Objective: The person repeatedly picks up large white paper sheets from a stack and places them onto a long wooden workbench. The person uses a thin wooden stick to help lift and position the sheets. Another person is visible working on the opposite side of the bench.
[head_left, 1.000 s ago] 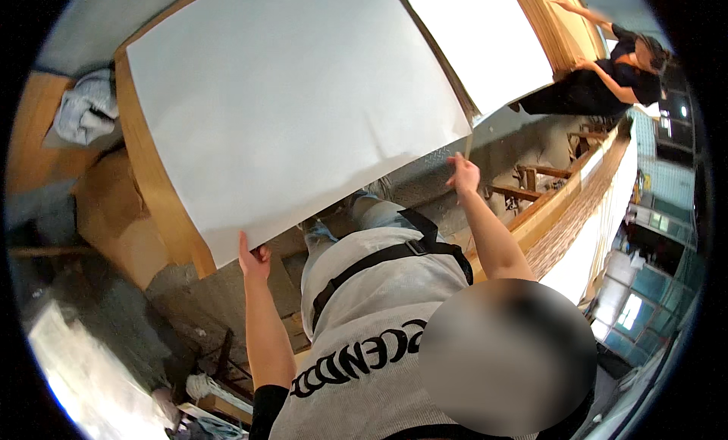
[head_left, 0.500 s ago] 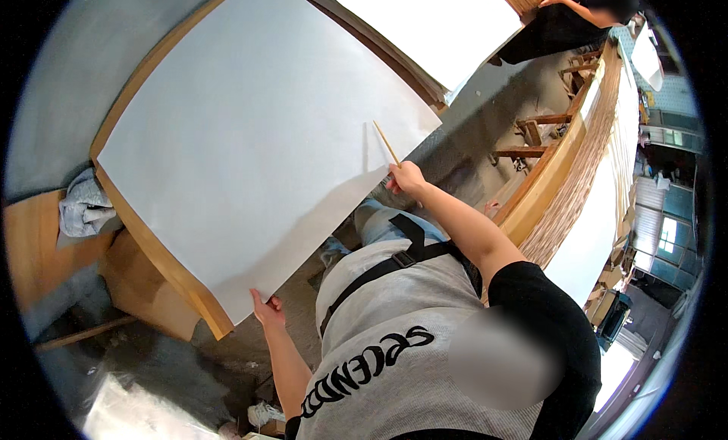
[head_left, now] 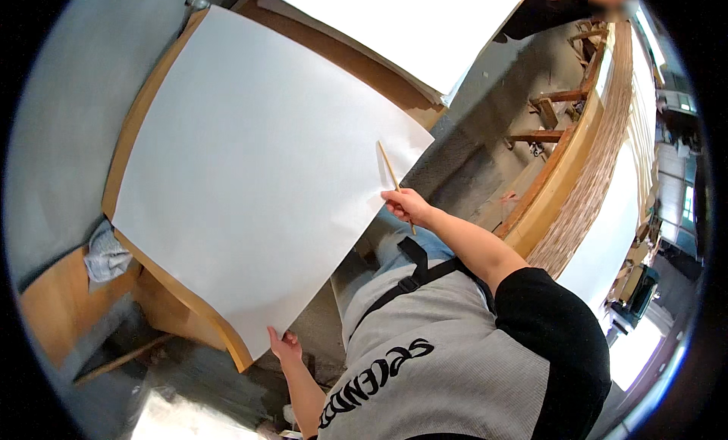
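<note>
Two hands work one white sheet (head_left: pixel 250 190) lying on its board (head_left: pixel 133 129): left hand (head_left: pixel 284 345) now pinches the near corner, right hand (head_left: pixel 408 205), bare a second ago, has closed on a stick (head_left: pixel 390 171), probably about to press the edge.

We cannot see how far the second white sheet (head_left: pixel 394 30) reaches at the far side, since the rim of the view cuts it off. Of the other person (head_left: pixel 561 4) at the far right, only a hand and a dark sleeve show; the rest is cut off and partly blurred. Our left hand (head_left: pixel 284 347) has its fingertips tucked behind the near corner of the large white sheet (head_left: pixel 250 190), so its grip is hidden. The crumpled cloth (head_left: pixel 106 254) at the near left lies half under the wooden board (head_left: pixel 152 106). Things at the far right edge are too small to tell.
</note>
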### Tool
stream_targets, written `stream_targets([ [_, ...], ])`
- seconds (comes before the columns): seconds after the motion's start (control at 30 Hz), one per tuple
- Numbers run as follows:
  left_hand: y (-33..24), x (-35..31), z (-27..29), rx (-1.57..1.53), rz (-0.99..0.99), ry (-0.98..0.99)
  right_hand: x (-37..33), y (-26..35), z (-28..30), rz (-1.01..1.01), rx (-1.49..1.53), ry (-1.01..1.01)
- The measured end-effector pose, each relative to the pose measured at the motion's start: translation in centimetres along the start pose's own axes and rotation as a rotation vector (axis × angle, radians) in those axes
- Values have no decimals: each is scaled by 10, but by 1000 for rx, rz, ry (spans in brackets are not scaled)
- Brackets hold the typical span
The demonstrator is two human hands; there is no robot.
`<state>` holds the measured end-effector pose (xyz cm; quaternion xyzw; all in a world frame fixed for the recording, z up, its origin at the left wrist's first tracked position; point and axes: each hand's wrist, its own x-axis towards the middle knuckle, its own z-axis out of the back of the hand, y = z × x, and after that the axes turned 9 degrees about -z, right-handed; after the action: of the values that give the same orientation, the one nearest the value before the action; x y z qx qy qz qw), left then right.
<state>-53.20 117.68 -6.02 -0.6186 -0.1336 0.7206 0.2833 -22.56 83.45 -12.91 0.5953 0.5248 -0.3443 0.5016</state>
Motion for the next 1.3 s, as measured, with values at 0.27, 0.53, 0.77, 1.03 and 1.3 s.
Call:
stream_targets([
  [0.27, -97, -36, -28, 270, -660, 278, 6, -2, -20, 220, -146, -128],
  [0.53, -265, -182, -218, 240, -1465, 529, -150, 45, -13, 572, 16, -29],
  [0.77, -229, -434, -279, -92, -1536, 1124, -382, 41, 63, 947, 201, -369],
  [1.03, -163, -607, -399, -22, -809, 2221, -596, 16, 206, 1551, 327, -738],
  [1.3, -12, -864, -421, -233, -666, 2631, -775, -59, 335, 2063, 446, -1083],
])
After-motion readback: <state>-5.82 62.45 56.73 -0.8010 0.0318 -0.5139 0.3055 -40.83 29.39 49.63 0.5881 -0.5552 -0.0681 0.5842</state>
